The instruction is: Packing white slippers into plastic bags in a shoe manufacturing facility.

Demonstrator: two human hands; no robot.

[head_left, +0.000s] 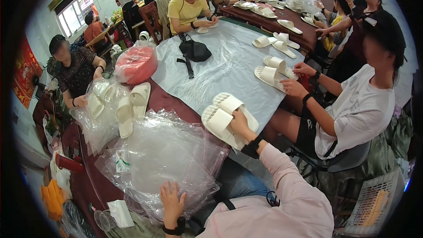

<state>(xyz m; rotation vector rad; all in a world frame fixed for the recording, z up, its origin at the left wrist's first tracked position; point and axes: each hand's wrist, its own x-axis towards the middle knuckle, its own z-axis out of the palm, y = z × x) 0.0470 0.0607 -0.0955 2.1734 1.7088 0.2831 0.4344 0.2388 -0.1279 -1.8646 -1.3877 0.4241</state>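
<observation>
right hand stretched forward, gripping cream slippers; left hand (splayed, palm down) on clear bags.

A pale pink top is worn with blue jeans and black wristbands.

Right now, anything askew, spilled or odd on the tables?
Mildly odd: a black bag, strap trailing, lies on the sheeted table among white slippers. Clear plastic bags by the left hand sit in a crooked, fanned pile. No spill visible.
</observation>
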